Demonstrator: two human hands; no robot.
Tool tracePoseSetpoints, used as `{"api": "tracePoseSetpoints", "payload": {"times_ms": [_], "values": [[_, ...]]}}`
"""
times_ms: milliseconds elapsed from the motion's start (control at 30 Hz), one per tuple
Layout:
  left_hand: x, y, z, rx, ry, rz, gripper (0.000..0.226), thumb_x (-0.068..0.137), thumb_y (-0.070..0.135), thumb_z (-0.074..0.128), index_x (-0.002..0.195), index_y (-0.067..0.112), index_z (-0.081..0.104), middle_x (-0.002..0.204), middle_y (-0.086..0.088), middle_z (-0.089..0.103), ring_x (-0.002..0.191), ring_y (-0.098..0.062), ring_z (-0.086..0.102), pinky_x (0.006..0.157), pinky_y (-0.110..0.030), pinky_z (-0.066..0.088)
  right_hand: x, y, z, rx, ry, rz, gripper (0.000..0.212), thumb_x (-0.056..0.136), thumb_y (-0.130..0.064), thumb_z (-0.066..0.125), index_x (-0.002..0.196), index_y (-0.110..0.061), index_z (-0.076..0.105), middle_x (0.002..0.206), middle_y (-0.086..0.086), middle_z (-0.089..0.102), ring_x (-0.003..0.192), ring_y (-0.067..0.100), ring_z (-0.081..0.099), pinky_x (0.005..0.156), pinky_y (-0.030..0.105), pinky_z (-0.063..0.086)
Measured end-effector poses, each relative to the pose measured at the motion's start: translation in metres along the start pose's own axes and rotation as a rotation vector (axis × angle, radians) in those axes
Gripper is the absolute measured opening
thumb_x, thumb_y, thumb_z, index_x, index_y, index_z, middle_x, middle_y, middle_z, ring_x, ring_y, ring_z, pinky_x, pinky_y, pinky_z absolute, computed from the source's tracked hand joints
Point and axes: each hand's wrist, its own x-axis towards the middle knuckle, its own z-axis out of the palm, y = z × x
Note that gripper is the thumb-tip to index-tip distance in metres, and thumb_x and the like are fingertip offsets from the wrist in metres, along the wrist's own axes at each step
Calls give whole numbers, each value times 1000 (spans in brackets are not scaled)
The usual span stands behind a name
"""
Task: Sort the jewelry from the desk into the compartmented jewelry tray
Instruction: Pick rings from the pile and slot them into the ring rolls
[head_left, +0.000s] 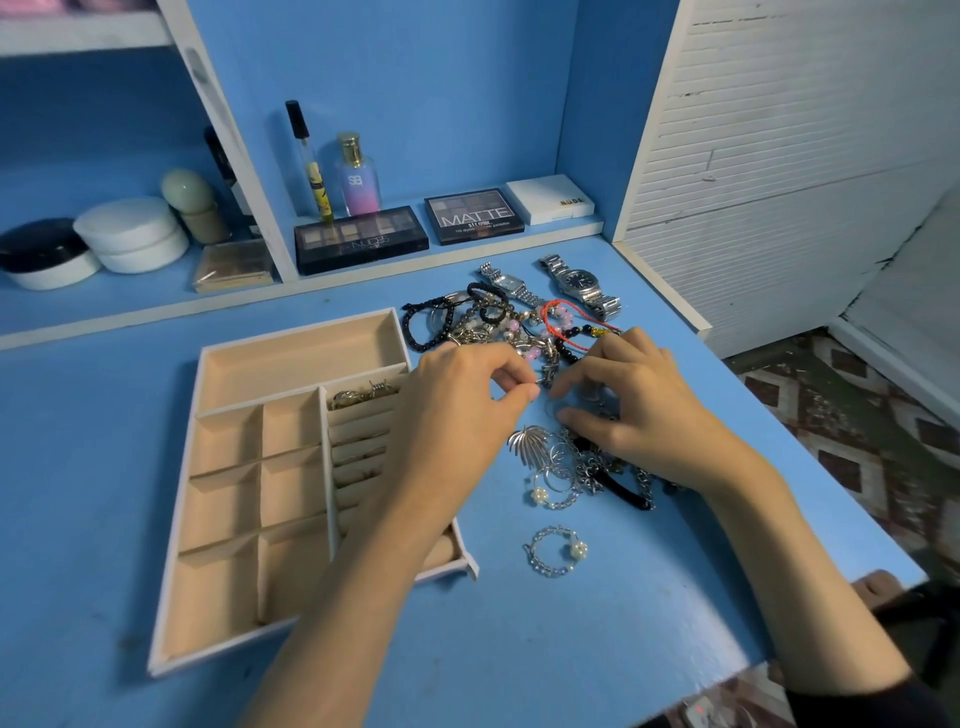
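Observation:
A beige compartmented jewelry tray (249, 358) lies on the blue desk (93, 415), left of a jewelry pile (493, 322) of bead bracelets, chains and two silver watches (582, 283). A few rings (358, 396) sit in the tray's top ring slot. My left hand (457, 400) reaches over the tray's right edge and pinches a small thin piece at its fingertips, too small to name. My right hand (634, 410) rests on the tangled chains and earrings (576, 462), its fingers pressing on them. A pearl hoop earring (556, 551) lies alone nearer me.
Two eyeshadow palettes (361, 239), a white compact (550, 199), perfume bottles (356, 176) and cream jars (132, 234) stand on the back shelf. The desk's right edge (779, 467) drops to a patterned floor. A white slatted panel (779, 130) rises at the right.

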Motion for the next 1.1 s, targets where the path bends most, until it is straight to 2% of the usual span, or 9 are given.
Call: {"api": "tracePoseSetpoints", "payload": {"times_ms": [100, 200, 267, 367, 433, 567, 700, 833, 1100], "values": [[-1, 1, -1, -23, 4, -3, 3, 78, 24, 71, 78, 28, 70, 61, 21, 56, 60, 0, 49, 65, -23, 45, 0, -1, 0, 6, 26, -11, 13, 78, -30, 71, 89, -31, 64, 80, -10, 49, 85, 7, 34, 74, 28, 21], [-1, 1, -3, -72, 6, -22, 10, 78, 21, 71, 87, 24, 73, 62, 19, 58, 62, -3, 56, 63, -13, 45, -1, -3, 0, 62, 60, -31, 11, 76, -24, 73, 81, -27, 64, 77, -8, 56, 84, 12, 42, 75, 35, 33], [-1, 2, -6, -78, 11, -20, 8, 77, 20, 72, 84, 23, 74, 60, 21, 57, 60, 0, 56, 59, -4, 40, -2, -4, 0, 97, 72, -62, 11, 75, -16, 73, 76, -23, 65, 74, -4, 58, 81, 16, 46, 73, 35, 41], [-5, 1, -17, -81, 41, -9, 6, 77, 19, 73, 80, 23, 74, 60, 25, 55, 62, 1, 57, 58, 0, 38, -2, -7, -2, 179, 110, -50, 14, 74, -9, 74, 74, -20, 65, 71, -2, 60, 78, 16, 50, 69, 25, 41], [-11, -2, -27, -84, 66, -5, 6, 77, 18, 72, 79, 24, 74, 61, 27, 54, 65, 11, 54, 58, 2, 36, -2, -12, -5, 242, 141, -19, 16, 75, -7, 74, 73, -20, 65, 71, -1, 62, 75, 10, 51, 66, 18, 38], [-27, -17, -52, -97, 100, -27, 13, 75, 21, 73, 72, 32, 70, 64, 21, 60, 67, 5, 54, 60, -7, 42, 0, -36, -4, 344, 183, -24, 16, 74, -8, 71, 70, -20, 62, 70, -1, 64, 69, 9, 53, 59, 18, 39], [-44, -34, -72, -104, 106, -57, 11, 75, 21, 72, 79, 31, 71, 73, 18, 65, 74, -1, 58, 65, -16, 50, 8, -73, 13, 398, 130, -123, 7, 72, -10, 66, 69, -15, 63, 67, 0, 62, 66, 11, 53, 58, 20, 40], [-54, -49, -81, -154, 134, -59, 22, 75, 15, 72, 77, 37, 67, 76, 21, 66, 73, 1, 62, 71, -16, 53, 17, -96, 33, 313, 108, -243, 9, 70, -3, 66, 70, -11, 62, 64, -10, 51, 66, -2, 45, 61, 8, 35], [-59, -58, -82, -215, 185, -37, 12, 75, 12, 73, 82, 22, 73, 77, 17, 68, 73, 0, 64, 70, -20, 55, 16, -94, 45, 218, 187, -305, 10, 71, 0, 64, 66, -6, 58, 64, -2, 53, 64, 7, 36, 61, 12, 32]]}}
